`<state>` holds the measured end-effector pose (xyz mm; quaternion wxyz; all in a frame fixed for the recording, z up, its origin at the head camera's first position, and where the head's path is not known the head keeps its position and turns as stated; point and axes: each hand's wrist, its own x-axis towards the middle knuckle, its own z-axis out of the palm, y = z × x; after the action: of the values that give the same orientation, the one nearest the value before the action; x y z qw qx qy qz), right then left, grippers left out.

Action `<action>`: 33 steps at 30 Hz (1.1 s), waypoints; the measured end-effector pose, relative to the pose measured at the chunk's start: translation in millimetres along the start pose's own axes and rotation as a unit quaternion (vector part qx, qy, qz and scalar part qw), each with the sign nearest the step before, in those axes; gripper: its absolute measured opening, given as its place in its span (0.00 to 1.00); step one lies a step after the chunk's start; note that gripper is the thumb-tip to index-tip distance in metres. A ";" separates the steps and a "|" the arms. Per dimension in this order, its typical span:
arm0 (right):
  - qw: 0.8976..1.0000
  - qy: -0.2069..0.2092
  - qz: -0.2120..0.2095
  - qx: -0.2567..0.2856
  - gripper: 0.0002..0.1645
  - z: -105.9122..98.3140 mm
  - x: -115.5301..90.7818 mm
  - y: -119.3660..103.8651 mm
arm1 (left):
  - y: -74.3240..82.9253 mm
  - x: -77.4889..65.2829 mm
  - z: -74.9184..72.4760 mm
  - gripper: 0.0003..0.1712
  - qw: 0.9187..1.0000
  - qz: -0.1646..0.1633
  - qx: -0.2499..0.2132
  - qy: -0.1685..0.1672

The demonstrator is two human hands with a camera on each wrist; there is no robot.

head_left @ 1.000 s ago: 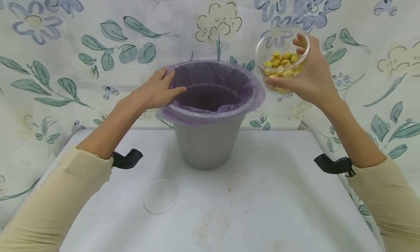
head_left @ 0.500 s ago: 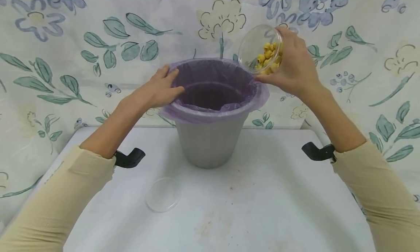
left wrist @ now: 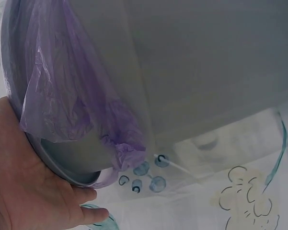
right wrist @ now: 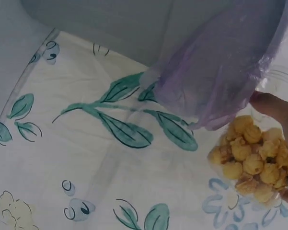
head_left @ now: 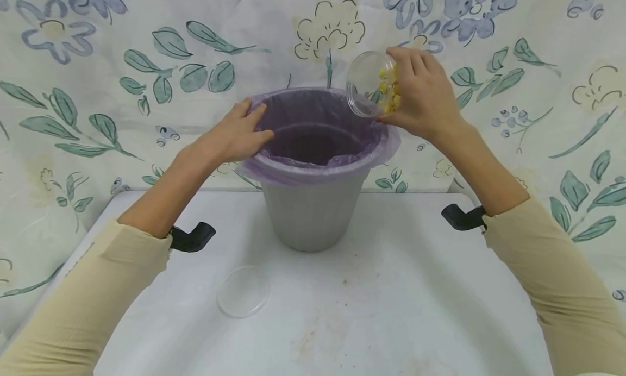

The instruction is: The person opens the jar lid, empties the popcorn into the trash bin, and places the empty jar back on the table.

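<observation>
My right hand [head_left: 420,88] grips a clear plastic tub [head_left: 361,85] near the bin's right rim. The tub is tipped on its side, mouth to the left, with yellow popcorn [right wrist: 254,158] still inside near its base. A grey bin [head_left: 313,213] lined with a purple plastic bag [head_left: 313,104] stands upright on the table. My left hand [head_left: 237,134] rests on the bin's left rim over the liner, fingers mostly straight and spread. In the left wrist view, bag folds [left wrist: 62,86] hang over the rim beside that hand.
A round clear lid [head_left: 243,292] lies flat on the white table [head_left: 415,311], front left of the bin. Small brown specks and smears mark the tabletop. Floral cloth [head_left: 195,50] hangs behind the table.
My right hand has brought the tub leftward to the bin's rim and tilted it from nearly upright onto its side. My left hand stays on the rim.
</observation>
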<state>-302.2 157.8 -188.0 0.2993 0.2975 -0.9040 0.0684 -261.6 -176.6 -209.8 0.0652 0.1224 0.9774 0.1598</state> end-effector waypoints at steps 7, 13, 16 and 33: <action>1.000 -0.002 -0.015 -0.014 0.59 3.4 2.8 0.0 | -0.3 -0.3 -0.4 0.42 1.000 -0.003 0.002 -0.001; 0.999 0.006 -0.037 -0.036 0.57 7.3 4.7 2.8 | -0.8 0.1 -0.5 0.42 1.000 -0.003 0.008 -0.001; 0.997 0.021 -0.058 -0.044 0.57 8.7 5.9 4.1 | -0.9 0.6 0.0 0.42 1.000 -0.001 0.011 0.000; 0.991 0.033 -0.108 -0.072 0.58 6.1 5.8 6.8 | 0.2 1.5 1.1 0.41 1.000 -0.004 0.018 0.002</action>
<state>-312.9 158.6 -189.2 0.3552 0.3684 -0.8589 -0.0196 -262.9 -175.7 -210.9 0.0619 0.1193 0.9807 0.1421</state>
